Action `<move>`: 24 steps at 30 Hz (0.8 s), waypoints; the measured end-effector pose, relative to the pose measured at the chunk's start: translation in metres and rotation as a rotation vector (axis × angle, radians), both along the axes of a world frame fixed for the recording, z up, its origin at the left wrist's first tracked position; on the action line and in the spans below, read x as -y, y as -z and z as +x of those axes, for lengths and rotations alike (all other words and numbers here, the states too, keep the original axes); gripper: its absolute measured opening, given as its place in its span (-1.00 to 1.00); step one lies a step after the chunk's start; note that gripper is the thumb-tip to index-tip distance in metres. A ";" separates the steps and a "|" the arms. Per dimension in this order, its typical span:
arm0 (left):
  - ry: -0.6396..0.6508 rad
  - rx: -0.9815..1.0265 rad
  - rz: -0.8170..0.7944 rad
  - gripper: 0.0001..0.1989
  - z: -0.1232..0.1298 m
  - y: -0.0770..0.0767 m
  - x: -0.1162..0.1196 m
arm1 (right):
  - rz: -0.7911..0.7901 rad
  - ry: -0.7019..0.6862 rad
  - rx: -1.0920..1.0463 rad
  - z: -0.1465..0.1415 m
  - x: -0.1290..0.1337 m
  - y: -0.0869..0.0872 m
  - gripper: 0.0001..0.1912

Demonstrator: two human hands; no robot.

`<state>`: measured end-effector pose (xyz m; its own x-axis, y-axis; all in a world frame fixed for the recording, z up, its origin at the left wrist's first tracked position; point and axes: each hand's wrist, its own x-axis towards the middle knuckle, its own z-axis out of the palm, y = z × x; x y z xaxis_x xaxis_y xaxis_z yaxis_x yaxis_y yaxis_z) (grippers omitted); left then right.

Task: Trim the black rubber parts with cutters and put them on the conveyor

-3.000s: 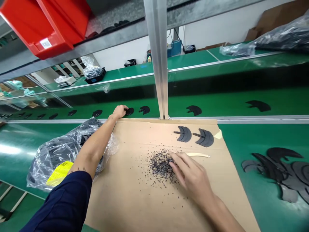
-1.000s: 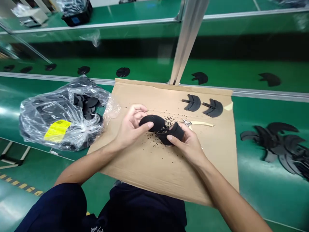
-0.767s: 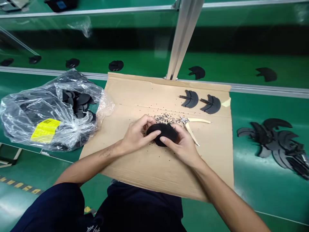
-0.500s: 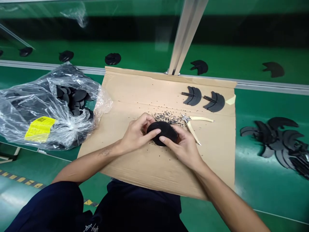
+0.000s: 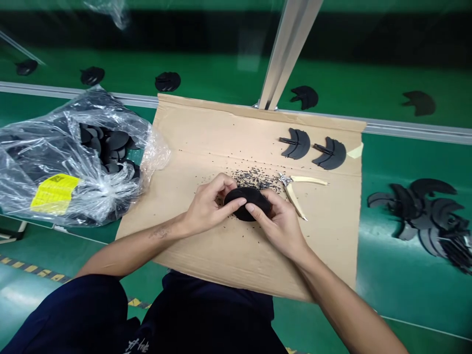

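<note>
Between both hands is a black, rounded plastic part (image 5: 245, 202), held above the cardboard sheet (image 5: 221, 260). My left hand (image 5: 211, 204) grips its left side, thumb lying across the face. From the right, my right hand (image 5: 282, 219) pinches it with the thumb pressed on the front. The fingers behind the part are mostly hidden. Small black scraps (image 5: 254, 178) are scattered just beyond it. A pair of nippers (image 5: 295, 189) with cream handles lies to the right of the scraps, handles spread. Two black curved pieces with stems (image 5: 297, 143) rest farther back on the cardboard.
A clear plastic bag (image 5: 47, 147) of black discs, with a yellow label, sits on the left. On the green table at right lies a pile of black curved parts (image 5: 424, 211). A metal post (image 5: 283, 59) and glossy panel stand behind the cardboard.
The black part has tilted slightly between the hands, and the right thumb has shifted up a little on it. The camera view has moved slightly; the other objects stay in place.
</note>
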<state>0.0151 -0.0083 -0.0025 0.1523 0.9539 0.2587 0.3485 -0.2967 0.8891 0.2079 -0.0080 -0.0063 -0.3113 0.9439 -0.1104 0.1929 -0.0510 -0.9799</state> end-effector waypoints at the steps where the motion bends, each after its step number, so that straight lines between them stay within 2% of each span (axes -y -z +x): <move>1: 0.000 -0.002 0.004 -0.80 0.000 0.000 0.000 | 0.007 -0.003 0.006 0.000 0.000 0.000 -0.71; 10: -0.025 -0.033 0.053 -0.79 -0.001 0.000 0.001 | 0.070 0.010 0.012 -0.001 0.001 -0.004 -0.72; 24: -0.030 -0.044 0.159 -0.83 -0.001 0.000 0.000 | 0.062 0.029 0.015 -0.003 0.002 0.001 -0.70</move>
